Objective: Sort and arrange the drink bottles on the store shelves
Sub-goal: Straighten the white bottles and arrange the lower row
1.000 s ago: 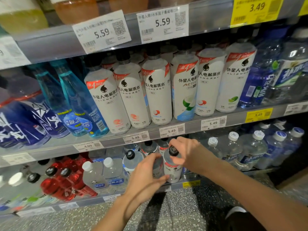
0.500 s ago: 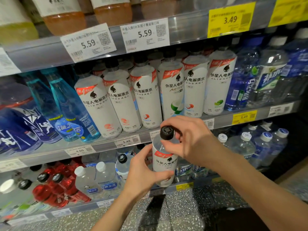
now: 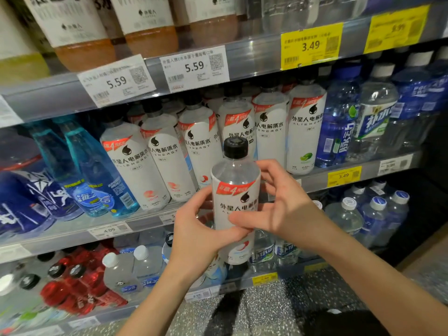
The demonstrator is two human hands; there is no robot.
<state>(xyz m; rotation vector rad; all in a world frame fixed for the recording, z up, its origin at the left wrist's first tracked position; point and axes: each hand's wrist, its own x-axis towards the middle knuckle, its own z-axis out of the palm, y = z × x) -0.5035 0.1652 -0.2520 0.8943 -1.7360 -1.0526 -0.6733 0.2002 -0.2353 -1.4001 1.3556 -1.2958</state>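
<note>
Hiding bottle (image 3: 236, 190) label: hands (image 3: 242, 221).

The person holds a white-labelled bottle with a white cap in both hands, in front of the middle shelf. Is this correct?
Not quite: the head view shows the bottle has a black cap, not white. The rest holds: left hand and right hand hold it before the middle shelf.

Dim, bluish store light — edges blurred, wide-angle bowing, soft focus throughout.
</note>
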